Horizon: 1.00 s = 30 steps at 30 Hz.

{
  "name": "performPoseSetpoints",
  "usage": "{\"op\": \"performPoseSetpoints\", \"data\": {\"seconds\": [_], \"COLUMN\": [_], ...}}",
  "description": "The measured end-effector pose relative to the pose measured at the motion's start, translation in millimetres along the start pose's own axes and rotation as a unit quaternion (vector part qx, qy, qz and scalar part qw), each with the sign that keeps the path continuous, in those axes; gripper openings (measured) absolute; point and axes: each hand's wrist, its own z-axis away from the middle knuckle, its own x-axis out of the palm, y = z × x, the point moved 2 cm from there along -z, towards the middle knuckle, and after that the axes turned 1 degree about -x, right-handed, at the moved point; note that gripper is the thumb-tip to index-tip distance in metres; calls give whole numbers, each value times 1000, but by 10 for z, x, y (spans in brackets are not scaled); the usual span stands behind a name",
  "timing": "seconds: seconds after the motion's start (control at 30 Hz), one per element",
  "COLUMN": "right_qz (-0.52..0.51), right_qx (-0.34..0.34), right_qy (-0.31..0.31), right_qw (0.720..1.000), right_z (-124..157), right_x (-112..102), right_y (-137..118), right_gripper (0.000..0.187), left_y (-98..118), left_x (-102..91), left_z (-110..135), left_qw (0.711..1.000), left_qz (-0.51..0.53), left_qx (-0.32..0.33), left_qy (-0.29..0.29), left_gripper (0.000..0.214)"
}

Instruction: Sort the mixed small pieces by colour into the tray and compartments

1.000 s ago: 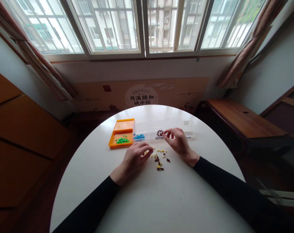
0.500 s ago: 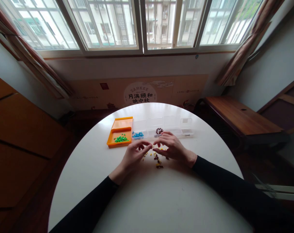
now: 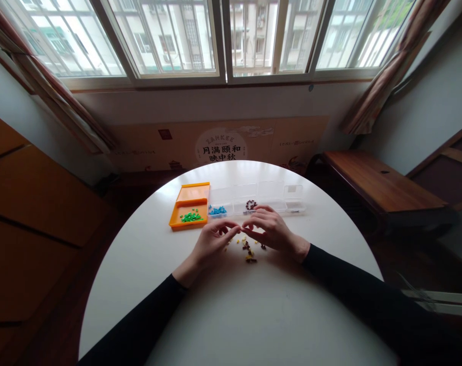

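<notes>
Both hands pinched tip to tip over the scattered pieces.
My left hand point(image 3: 211, 245) and right hand point(image 3: 273, 233) meet with thumbs and forefingers drawn narrow, fingertips point(image 3: 235, 231) almost touching; whether a piece sits between them I cannot tell. The loose yellow and dark pieces point(image 3: 248, 250) lie on the white table point(image 3: 253, 315) just beneath those tips, short of the clear box point(image 3: 269, 191) and orange tray point(image 3: 192, 194) by the far edge.

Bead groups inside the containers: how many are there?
3. Green beads lie in the orange tray; blue beads in the leftmost compartment of the clear box; dark red beads in the next one, just beyond the right hand. Hands may hide more.
</notes>
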Motion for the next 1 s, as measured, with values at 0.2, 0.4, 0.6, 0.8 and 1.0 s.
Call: {"op": "performPoseSetpoints", "data": {"seconds": [0.2,0.4,0.6,0.8,1.0], "right_qz": [-5,-25,-55,-74,-70], "right_qx": [20,28,43,37,41], "right_qy": [-2,-6,-6,5,-10], "right_qw": [1000,999,998,997,997], "right_z": [15,18,17,11,-7], "right_x": [21,22,14,9,4], "right_y": [27,36,45,41,25], "right_gripper": [6,6,7,7,6], "left_y": [-13,-11,-24,-18,-10], "left_x": [-5,3,1,-4,-2], "left_z": [-3,-1,-8,-19,-15], "left_qw": [1000,999,998,998,998], "left_qz": [-10,17,20,8,1], "left_qx": [25,46,60,59,58], "left_qy": [15,14,10,4,6], "left_gripper": [25,25,24,20,22]}}
